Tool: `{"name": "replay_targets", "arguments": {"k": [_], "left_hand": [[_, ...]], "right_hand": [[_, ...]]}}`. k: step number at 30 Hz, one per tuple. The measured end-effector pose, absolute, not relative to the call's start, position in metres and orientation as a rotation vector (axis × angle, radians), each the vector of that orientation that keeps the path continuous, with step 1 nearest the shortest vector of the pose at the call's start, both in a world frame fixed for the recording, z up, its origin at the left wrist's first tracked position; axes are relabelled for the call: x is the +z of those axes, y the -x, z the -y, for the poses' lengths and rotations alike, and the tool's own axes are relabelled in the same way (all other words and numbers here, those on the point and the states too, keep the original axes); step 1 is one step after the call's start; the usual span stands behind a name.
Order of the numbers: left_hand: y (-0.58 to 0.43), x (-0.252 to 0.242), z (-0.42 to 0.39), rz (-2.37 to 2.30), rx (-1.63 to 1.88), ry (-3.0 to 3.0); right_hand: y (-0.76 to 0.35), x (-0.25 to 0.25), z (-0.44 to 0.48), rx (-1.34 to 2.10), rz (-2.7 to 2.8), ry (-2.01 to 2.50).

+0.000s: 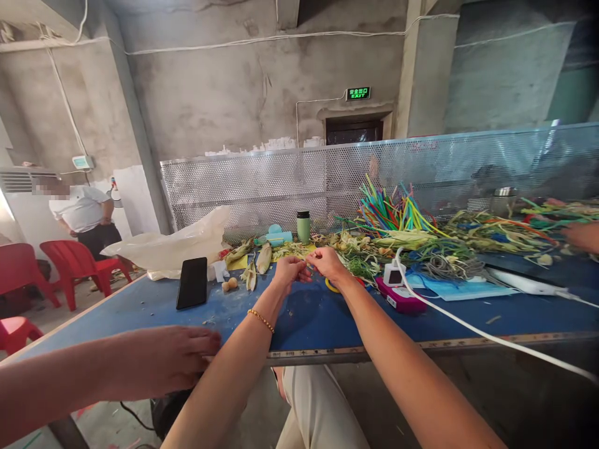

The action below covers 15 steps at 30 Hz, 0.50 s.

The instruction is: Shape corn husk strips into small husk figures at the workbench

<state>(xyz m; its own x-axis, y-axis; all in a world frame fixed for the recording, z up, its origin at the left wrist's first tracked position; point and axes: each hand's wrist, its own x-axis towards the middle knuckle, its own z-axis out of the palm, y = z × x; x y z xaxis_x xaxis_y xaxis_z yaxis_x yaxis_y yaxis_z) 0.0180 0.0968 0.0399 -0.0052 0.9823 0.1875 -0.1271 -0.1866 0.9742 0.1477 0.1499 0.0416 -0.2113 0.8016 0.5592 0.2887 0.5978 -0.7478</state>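
Over the near middle of the blue table [299,333], my left hand [290,273] and my right hand [327,264] come together, fingertips almost touching. Both have their fingers curled into a pinch; whatever lies between them is too small to make out. Yellow scissor-like handles [331,285] show partly beneath my right hand. Dried corn husks [264,259] lie beyond my left hand, close to two small tan round pieces [229,285]. A heap of green and pale husk strips [360,265] spreads behind my right hand.
A black phone [191,284] lies to the left, a magenta box [401,298] with a white charger and cable to the right. Colourful pipe cleaners [395,209] and a green bottle [303,227] stand behind. Co-workers' hands reach in: one hand [187,358] left, another [580,237] right.
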Motion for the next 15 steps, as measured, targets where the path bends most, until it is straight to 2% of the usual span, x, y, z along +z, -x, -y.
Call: {"name": "replay_targets", "arguments": {"k": [15], "left_hand": [[-0.0183,0.0345,-0.1070,-1.027,1.435,-1.284]], "right_hand": [[-0.1453,0.0432,-0.1511,0.613,1.683,0.913]]}}
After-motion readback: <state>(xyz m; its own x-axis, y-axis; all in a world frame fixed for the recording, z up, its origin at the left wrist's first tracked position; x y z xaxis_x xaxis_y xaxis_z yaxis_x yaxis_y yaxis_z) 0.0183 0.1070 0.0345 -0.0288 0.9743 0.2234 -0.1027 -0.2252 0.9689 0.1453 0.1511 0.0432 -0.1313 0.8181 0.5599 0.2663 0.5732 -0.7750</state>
